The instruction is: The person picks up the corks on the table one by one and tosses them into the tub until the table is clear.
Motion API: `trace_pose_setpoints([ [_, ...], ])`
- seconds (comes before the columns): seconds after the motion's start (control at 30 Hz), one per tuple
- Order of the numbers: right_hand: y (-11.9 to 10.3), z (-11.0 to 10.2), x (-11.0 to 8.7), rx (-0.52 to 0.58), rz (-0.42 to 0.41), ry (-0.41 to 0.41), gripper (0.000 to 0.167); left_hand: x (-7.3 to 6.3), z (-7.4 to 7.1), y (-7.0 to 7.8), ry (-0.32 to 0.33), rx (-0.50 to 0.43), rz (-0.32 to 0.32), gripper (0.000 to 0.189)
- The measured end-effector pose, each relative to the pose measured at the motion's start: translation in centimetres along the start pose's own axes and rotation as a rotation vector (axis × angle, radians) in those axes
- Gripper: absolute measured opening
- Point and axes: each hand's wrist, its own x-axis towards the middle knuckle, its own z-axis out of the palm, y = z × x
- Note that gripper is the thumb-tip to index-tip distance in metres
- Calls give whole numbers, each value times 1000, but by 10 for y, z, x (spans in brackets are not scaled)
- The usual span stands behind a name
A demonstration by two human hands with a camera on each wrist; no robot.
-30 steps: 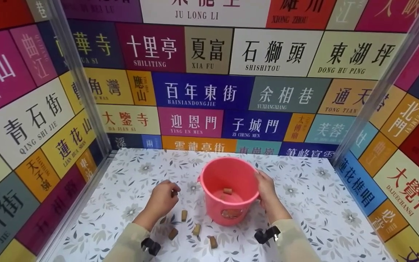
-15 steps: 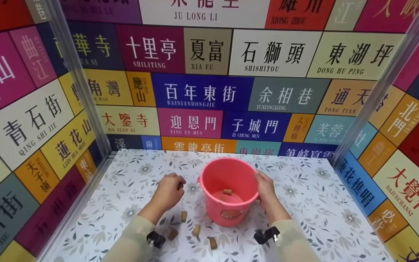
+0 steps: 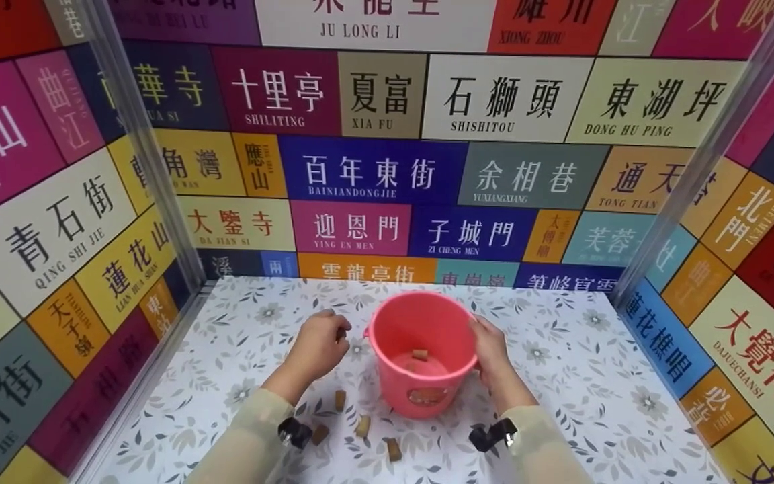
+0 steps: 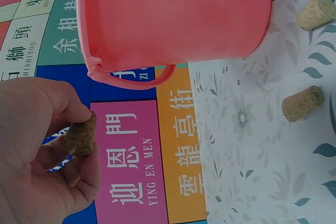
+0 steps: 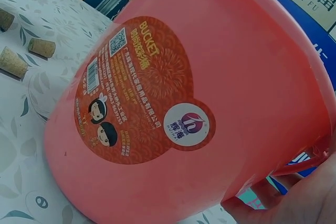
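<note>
My left hand (image 3: 323,344) pinches a cork (image 4: 81,137) between thumb and fingers, just left of a pink bucket (image 3: 420,383). In the head view the hand hides that cork. My right hand (image 3: 491,346) grips the bucket at its right rim; the right wrist view shows the fingers (image 5: 283,203) by the handle. The bucket stands slightly tilted, its mouth facing me, and a cork (image 3: 420,353) lies inside on the bottom. Several more corks lie on the table in front of the bucket, among them one cork (image 3: 363,425) and another cork (image 3: 394,449).
A white table (image 3: 582,417) with a leaf and flower print is under everything. Colourful walls (image 3: 373,168) with printed signs enclose it at the back and sides. A clear corner post (image 3: 172,202) rises at the back left. The bucket carries an orange label (image 5: 136,93).
My left hand has moved right and farther away, closer to the bucket's left rim, with the cork in it. The right hand and the bucket have hardly moved.
</note>
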Motion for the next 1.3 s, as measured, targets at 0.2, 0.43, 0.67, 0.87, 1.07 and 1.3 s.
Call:
trace_pose_setpoints([
  [0.2,-1,1,-1,-1,6,2,52,7,-3,9,20,10,24,17],
  [0.43,-1,1,1,0,-4,20,49,22,-8,26,28,-4,38,18],
  [0.67,0,1,-3,2,-22,21,49,31,-9,33,21,-18,54,19],
  [0.87,-1,1,-1,-2,-27,16,49,35,-7,37,29,-29,61,16],
  [1.07,-1,0,1,3,-32,26,49,40,-3,44,12,-38,74,16],
  [1.3,0,0,1,-2,2,10,49,46,2,50,-12,-28,89,18],
])
